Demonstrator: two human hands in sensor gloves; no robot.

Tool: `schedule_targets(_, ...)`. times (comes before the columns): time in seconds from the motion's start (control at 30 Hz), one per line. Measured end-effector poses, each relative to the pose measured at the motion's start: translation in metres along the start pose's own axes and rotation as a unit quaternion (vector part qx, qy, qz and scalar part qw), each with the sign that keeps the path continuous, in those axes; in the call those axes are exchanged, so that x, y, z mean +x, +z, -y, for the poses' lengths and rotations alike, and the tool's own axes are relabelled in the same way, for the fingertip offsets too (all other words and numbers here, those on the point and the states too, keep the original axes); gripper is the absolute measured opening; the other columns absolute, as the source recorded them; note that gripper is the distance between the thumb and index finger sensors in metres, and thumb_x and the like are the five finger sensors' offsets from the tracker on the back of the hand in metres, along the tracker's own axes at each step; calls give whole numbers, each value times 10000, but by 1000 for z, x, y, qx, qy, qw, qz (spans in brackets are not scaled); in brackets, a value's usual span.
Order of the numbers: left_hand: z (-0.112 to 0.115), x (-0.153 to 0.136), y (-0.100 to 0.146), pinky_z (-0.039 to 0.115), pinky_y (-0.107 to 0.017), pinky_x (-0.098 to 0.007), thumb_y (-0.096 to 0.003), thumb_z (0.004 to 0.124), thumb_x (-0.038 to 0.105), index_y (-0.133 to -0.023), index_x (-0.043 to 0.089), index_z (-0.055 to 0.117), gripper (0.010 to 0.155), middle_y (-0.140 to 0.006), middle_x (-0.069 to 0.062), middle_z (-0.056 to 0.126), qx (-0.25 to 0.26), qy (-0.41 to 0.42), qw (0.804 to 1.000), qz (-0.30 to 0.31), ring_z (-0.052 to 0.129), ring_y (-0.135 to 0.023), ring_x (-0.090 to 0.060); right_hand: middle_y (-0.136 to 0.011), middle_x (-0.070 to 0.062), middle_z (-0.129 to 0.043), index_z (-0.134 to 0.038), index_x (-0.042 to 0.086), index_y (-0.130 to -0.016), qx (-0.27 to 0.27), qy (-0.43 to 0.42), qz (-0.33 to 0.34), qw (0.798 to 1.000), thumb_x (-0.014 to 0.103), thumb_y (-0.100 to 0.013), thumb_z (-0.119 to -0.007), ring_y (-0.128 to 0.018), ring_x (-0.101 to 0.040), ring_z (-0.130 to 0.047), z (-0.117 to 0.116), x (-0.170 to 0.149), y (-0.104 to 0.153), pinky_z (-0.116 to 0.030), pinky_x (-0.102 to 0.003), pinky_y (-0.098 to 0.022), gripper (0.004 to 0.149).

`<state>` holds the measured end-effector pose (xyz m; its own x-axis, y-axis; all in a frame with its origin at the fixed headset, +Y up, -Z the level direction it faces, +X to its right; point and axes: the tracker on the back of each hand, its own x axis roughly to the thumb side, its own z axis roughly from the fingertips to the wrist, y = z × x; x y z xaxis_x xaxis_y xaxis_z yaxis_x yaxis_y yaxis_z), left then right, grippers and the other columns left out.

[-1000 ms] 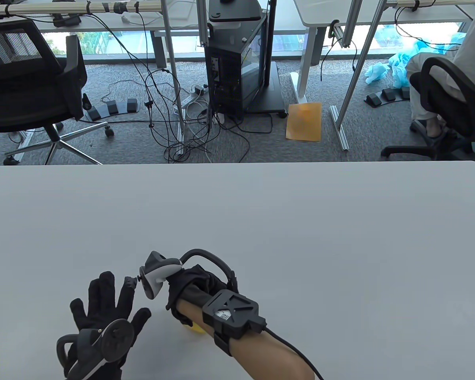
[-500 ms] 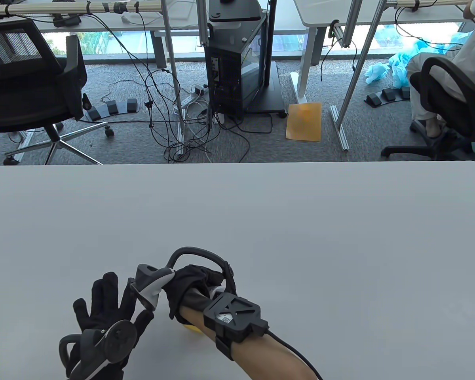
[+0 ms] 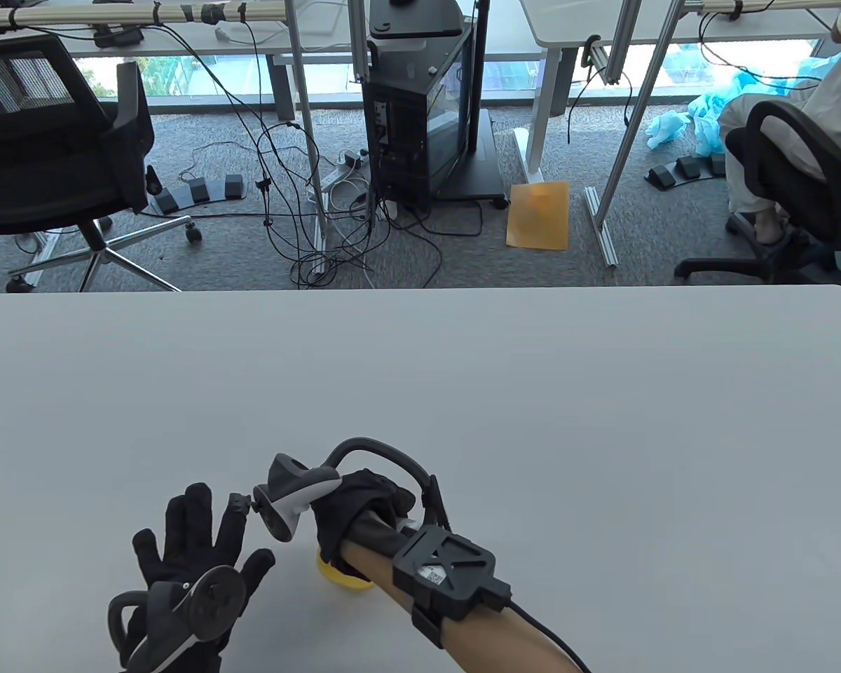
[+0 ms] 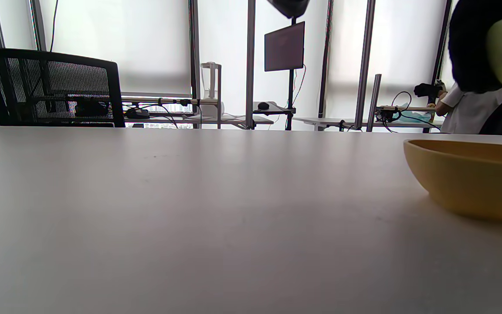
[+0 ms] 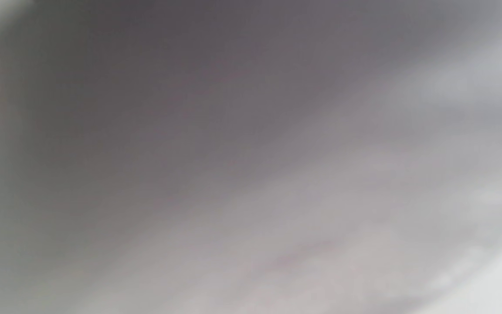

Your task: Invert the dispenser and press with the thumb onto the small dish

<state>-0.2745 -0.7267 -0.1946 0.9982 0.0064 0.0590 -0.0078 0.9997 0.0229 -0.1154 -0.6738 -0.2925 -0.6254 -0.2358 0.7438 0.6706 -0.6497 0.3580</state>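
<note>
A small yellow dish (image 3: 342,573) sits on the table near the front edge, mostly covered by my right hand (image 3: 364,512). That hand is curled above the dish, and only a small whitish part of the dispenser (image 3: 411,524) shows by the wrist. The right wrist view is filled by a blurred pale surface very close to the lens. My left hand (image 3: 196,540) lies on the table left of the dish, fingers spread and holding nothing. In the left wrist view the dish (image 4: 469,179) stands at the right, with the right glove (image 4: 469,43) above it.
The grey table (image 3: 532,420) stretches far and to the right of the hands. Beyond its far edge are office chairs (image 3: 49,140), cables and a computer cart (image 3: 427,105) on the floor.
My right hand and forearm have shifted to the right, so more of the yellow dish shows beneath the wrist. My left hand has barely moved.
</note>
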Motion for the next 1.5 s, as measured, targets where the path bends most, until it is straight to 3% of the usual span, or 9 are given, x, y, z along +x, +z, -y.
schedule_targets(0.13, 0, 0, 0, 350, -717, -782, -561, 393, 704, -1233, 306, 395, 781, -1288, -232, 288, -2, 3, 1000, 0, 389, -1172, -508, -819, -309, -868, -700, -104, -1001, -90, -44, 15, 995, 556, -573, -758, -605, -389, -1011, -9, -17, 24, -862, -527, -405, 788)
schedule_targets(0.3, -1, 0, -1, 351, -717, -782, -561, 393, 702, -1232, 307, 394, 779, -1287, -231, 289, -3, 7, 1000, 0, 391, -1172, -504, -813, -306, -873, -704, -106, -994, -245, -131, 19, 960, 558, -570, -754, -600, -383, -1018, -33, -49, 65, -869, -520, -399, 790)
schedule_targets(0.43, -3, 2, 1, 351, -718, -781, -561, 390, 703, -1232, 307, 391, 779, -1287, -231, 288, 6, 9, 1000, 7, 390, -1172, -504, -807, -314, -875, -705, -119, -988, -379, -206, 8, 902, 551, -567, -760, -597, -391, -1019, -67, -76, 101, -870, -524, -394, 793)
schedule_targets(0.63, -6, 4, 3, 351, -716, -783, -561, 390, 704, -1233, 307, 392, 781, -1287, -232, 289, 17, 12, 1000, 12, 391, -1171, -506, -846, -330, -844, -669, -128, -1010, -517, -290, -36, 804, 527, -565, -783, -646, -428, -993, -133, -103, 137, -852, -555, -414, 800)
schedule_targets(0.8, -5, 5, 2, 351, -717, -782, -561, 389, 703, -1232, 308, 390, 779, -1288, -230, 287, 14, 12, 1000, 11, 390, -1173, -505, -899, -330, -796, -618, -122, -1038, -565, -325, -81, 754, 500, -564, -803, -709, -449, -950, -181, -119, 145, -826, -576, -448, 804)
schedule_targets(1.0, -5, 3, 1, 351, -718, -781, -561, 388, 703, -1232, 310, 390, 778, -1288, -229, 287, 9, 14, 1000, 7, 389, -1172, -504, -935, -342, -749, -576, -120, -1055, -600, -357, -139, 702, 451, -549, -840, -750, -477, -907, -227, -129, 134, -798, -599, -468, 807)
schedule_targets(1.1, -3, 2, 0, 351, -717, -781, -562, 387, 702, -1233, 307, 388, 779, -1287, -231, 287, 5, 13, 1000, 5, 390, -1171, -505, -949, -342, -726, -556, -116, -1061, -580, -367, -164, 709, 431, -546, -847, -766, -484, -888, -238, -135, 132, -787, -603, -479, 805)
schedule_targets(1.37, -2, 8, -1, 352, -717, -780, -561, 387, 702, -1233, 307, 390, 779, -1287, -230, 287, -2, 10, 1000, 11, 390, -1172, -503, -938, -373, -713, -575, -123, -1048, -578, -382, -246, 678, 388, -543, -857, -754, -502, -884, -261, -145, 136, -791, -594, -470, 772)
schedule_targets(1.5, -1, 9, -1, 354, -717, -780, -560, 388, 703, -1232, 309, 392, 779, -1287, -228, 291, -4, 8, 1000, 12, 393, -1171, -504, -948, -373, -690, -568, -119, -1050, -584, -377, -276, 664, 313, -557, -836, -778, -531, -841, -263, -145, 140, -757, -625, -485, 708)
